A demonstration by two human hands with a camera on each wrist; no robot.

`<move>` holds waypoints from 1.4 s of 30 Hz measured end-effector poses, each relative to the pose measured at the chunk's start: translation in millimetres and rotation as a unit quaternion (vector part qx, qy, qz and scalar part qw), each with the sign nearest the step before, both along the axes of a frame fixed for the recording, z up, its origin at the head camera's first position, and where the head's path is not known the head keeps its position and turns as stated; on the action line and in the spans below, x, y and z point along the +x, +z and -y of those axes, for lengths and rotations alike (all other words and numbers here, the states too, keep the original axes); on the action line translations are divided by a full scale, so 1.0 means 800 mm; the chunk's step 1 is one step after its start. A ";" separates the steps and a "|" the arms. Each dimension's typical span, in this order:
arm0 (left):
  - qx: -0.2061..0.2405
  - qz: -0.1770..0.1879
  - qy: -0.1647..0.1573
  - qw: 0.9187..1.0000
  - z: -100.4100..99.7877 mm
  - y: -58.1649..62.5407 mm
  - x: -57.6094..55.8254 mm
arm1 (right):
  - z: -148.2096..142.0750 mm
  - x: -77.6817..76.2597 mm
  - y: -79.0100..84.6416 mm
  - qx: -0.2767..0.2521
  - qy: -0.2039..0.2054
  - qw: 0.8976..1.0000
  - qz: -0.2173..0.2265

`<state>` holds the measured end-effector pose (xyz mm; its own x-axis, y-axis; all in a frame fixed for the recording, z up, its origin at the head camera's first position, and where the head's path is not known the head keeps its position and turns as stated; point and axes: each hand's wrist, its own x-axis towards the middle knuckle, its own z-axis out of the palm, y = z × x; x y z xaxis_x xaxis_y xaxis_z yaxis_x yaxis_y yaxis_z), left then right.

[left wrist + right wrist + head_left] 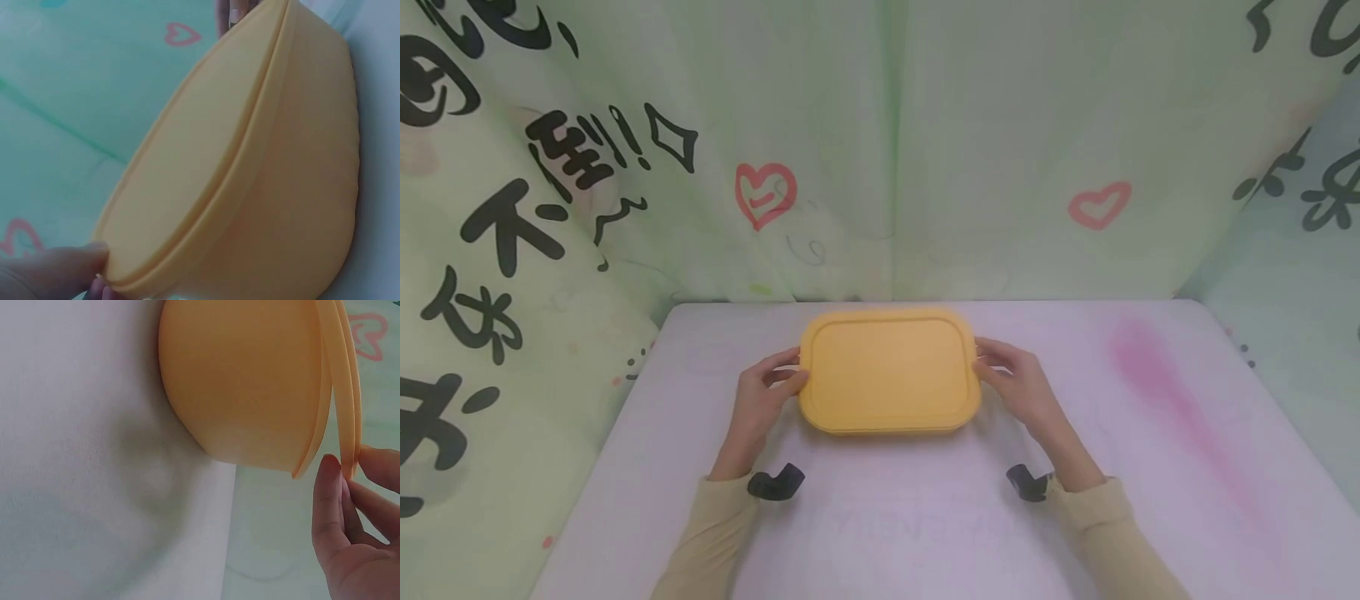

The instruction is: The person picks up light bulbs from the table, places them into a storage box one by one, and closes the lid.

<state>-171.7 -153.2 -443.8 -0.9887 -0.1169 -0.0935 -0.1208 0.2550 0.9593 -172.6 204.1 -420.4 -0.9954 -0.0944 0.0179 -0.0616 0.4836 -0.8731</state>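
Note:
A yellow rectangular lid point(890, 371) with rounded corners lies over a matching deep yellow box point(244, 381) on the table. My left hand point(760, 400) pinches the lid's left edge, thumb on top and fingertips below. At the opposite end my right hand point(1021, 387) pinches the lid's right edge between thumb and fingers. In the right wrist view a narrow gap separates the lid from the box rim at that end. Along the side seen in the left wrist view, the lid sits close to the box. What the box holds is hidden.
The white table point(887, 517) carries a pink stain point(1165, 383) on its right side. Behind it hangs a pale green curtain point(985, 125) with red hearts and black lettering, which also covers the left side. A black strap piece point(777, 483) sits at each wrist.

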 end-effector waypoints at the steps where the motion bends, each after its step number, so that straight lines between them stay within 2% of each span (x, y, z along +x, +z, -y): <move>1: -0.001 0.003 0.001 1.000 0.000 -0.001 -0.001 | 0.000 0.000 0.000 0.000 0.000 1.000 -0.001; 18: -0.035 -0.011 -0.001 0.999 -0.006 -0.004 -0.010 | 0.000 -0.010 -0.012 0.013 -0.001 1.000 0.011; 23: -0.058 0.009 -0.003 0.998 -0.009 -0.005 -0.011 | -0.001 -0.011 -0.014 0.018 -0.002 1.000 0.023; 31: -0.050 0.041 -0.003 0.998 -0.008 -0.010 -0.012 | -0.002 -0.014 -0.018 0.028 0.009 0.999 0.039; 42: -0.039 0.035 -0.002 0.999 -0.009 -0.013 -0.013 | -0.002 -0.014 -0.021 0.029 0.011 0.999 0.039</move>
<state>-181.7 -146.4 -453.8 -0.9804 -0.1232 -0.1537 -0.1865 0.3292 0.9257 -183.6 206.0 -437.5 -0.9913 -0.1149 -0.0648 -0.0064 0.5327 -0.8463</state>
